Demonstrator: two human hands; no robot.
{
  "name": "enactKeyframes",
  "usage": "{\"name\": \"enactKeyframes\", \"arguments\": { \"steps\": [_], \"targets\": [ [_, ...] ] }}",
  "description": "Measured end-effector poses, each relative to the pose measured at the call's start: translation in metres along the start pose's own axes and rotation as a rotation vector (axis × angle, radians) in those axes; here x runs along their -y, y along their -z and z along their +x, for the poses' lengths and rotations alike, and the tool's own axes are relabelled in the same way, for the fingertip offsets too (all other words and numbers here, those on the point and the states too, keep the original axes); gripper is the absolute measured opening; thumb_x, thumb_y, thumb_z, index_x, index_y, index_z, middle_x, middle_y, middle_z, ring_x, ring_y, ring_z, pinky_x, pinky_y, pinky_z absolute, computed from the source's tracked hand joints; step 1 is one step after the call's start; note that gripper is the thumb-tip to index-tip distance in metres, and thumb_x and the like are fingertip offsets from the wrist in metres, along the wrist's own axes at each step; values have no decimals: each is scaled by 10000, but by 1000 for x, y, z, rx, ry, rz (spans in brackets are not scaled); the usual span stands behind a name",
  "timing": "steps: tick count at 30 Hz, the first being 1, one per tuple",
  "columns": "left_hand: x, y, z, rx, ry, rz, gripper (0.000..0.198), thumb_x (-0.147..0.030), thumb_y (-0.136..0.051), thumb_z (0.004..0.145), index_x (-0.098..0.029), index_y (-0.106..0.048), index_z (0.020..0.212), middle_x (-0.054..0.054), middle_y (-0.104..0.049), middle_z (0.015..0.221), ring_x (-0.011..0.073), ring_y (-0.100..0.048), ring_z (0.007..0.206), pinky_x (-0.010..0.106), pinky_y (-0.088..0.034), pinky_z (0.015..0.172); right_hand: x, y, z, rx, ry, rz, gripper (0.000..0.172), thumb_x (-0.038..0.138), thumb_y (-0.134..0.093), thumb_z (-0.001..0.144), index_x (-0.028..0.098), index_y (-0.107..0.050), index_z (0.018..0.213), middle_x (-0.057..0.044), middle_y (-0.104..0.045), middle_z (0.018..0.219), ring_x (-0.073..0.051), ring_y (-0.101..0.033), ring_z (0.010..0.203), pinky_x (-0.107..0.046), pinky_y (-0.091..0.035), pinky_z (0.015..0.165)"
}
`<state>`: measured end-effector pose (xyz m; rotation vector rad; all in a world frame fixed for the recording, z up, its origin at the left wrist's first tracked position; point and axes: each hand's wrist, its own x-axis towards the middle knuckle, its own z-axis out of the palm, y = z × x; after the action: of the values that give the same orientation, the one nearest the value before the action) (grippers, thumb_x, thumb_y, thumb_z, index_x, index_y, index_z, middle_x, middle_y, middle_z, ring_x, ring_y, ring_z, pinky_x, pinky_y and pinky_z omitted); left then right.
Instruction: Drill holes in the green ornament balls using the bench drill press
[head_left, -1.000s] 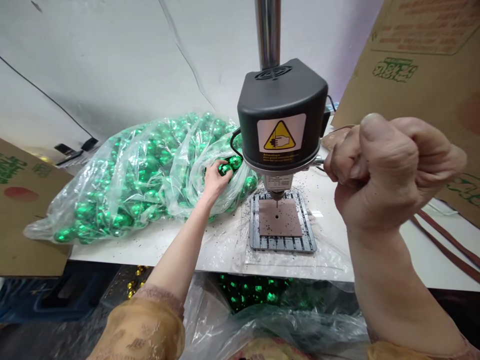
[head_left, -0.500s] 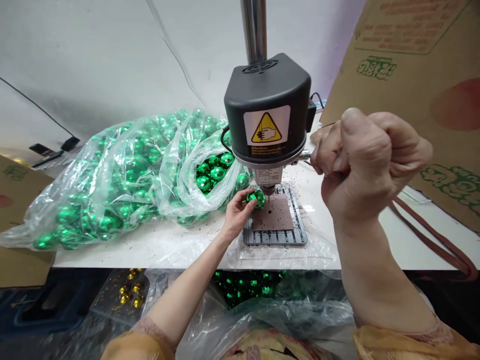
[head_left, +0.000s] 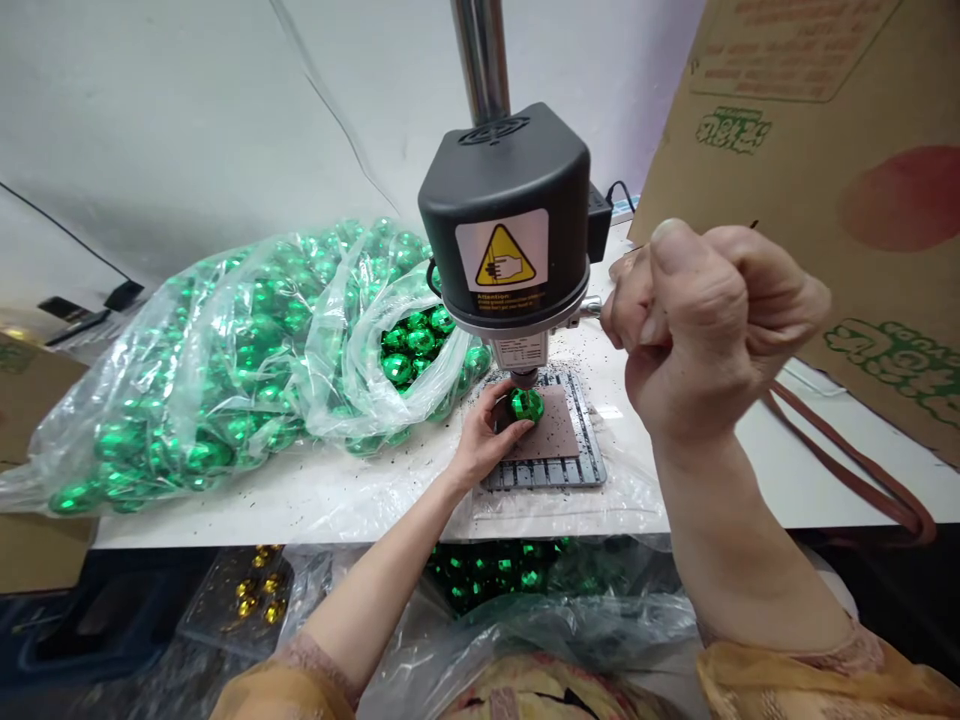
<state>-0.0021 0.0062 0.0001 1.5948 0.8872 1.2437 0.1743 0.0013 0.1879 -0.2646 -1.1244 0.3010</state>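
Between the thumb and fingers of my left hand [head_left: 487,437] is a shiny green faceted ball [head_left: 527,404]. It sits directly beneath the chuck [head_left: 525,377] of a small black drill press [head_left: 506,215], over a brown square pad [head_left: 553,430] on the slotted grey base plate [head_left: 592,455]. The drill bit's tip is hidden behind or in the ball. My right hand [head_left: 705,320] is closed in a fist around the end of the press's metal feed handle [head_left: 590,307], most of which the fingers cover.
On the left of the white table [head_left: 300,510] lies a large clear plastic bag [head_left: 225,350] full of green balls, its mouth open. A cardboard box [head_left: 795,200] stands at the right, near a brown strap [head_left: 862,470]. Below the table edge are more green balls [head_left: 517,575] and several gold balls [head_left: 259,585].
My left hand has brought the green ball rightward, from beside the bit to under the chuck. My right hand stays on the handle. The whole view has shifted slightly.
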Motion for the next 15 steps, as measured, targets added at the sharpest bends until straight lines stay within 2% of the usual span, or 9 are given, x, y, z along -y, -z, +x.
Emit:
{"name": "enactKeyframes", "arguments": {
  "steps": [3, 6, 10, 15],
  "targets": [
    [1, -1, -2, 28, 30, -22, 538, -383, -828, 796, -222, -602, 1256, 96, -624, 1282, 258, -616, 1218, 434, -485, 1105, 0, -1, -1, 5, 14, 0, 424, 138, -612, 870, 190, -338, 550, 57, -317, 424, -63, -321, 365, -310, -245, 395],
    [-3, -4, -6, 35, 60, -46, 565, -405, -832, 790, -211, -577, 1256, 104, -650, 1269, 257, -619, 1222, 436, -471, 1114, 2, -2, -2, -16, -5, -70, 455, 214, -624, 887, 198, -316, 552, 50, -321, 432, -71, -312, 381, -322, -254, 416],
    [-10, -9, -9, -20, 110, 7, 533, -428, -851, 768, -207, -609, 1188, 105, -675, 1251, 263, -630, 1208, 436, -470, 1096, 5, -1, -5, -24, -68, -173, 496, 334, -630, 896, 217, -303, 542, 38, -310, 440, -92, -315, 398, -350, -273, 439],
    [-13, -12, -10, -53, 139, -4, 540, -465, -842, 770, -204, -598, 1174, 89, -699, 1154, 239, -667, 1093, 392, -513, 996, 5, 1, -5, -31, -113, -153, 471, 319, -630, 883, 223, -338, 525, 31, -324, 442, -113, -325, 400, -375, -291, 460]
  ]
}}
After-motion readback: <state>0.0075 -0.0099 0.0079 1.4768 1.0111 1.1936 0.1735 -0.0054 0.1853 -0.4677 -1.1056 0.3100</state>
